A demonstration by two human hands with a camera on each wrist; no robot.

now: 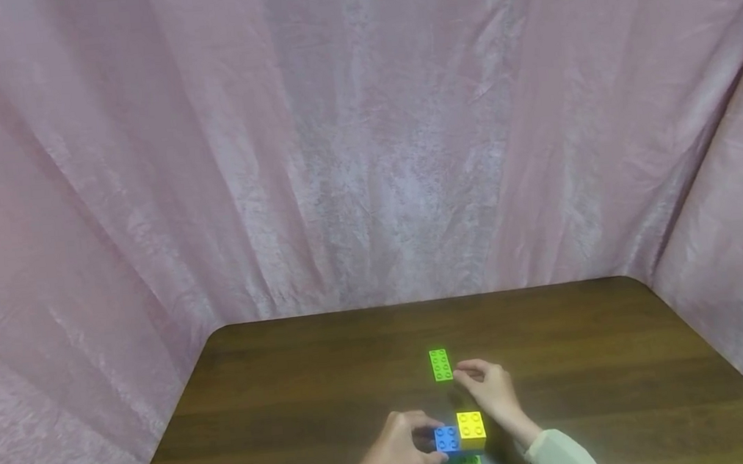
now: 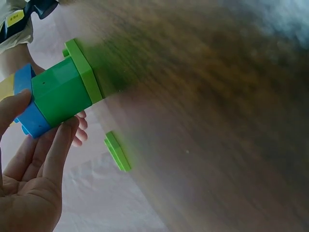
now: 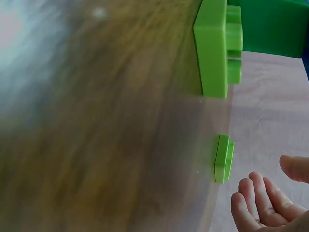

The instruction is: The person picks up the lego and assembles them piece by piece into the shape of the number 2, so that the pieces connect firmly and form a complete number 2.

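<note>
A small stack of toy building bricks stands near the table's front. Its light green base plate (image 2: 84, 70) lies at the bottom, with a dark green brick (image 2: 63, 92) above it. Over that come a blue brick (image 1: 446, 438) and a yellow brick (image 1: 471, 429) on the right. My left hand (image 1: 397, 447) grips the stack from the left, thumb on the blue brick and fingers on the far side. Beyond the stack, my right hand (image 1: 495, 394) holds nothing, its thumb and fingers apart. The fingertips are close beside a loose light green plate (image 1: 441, 365), studs up.
The brown wooden table (image 1: 305, 385) has rounded far corners. Pink curtains (image 1: 397, 149) hang behind it and along both sides. A pale sleeve (image 1: 560, 455) covers the right forearm, passing just right of the stack.
</note>
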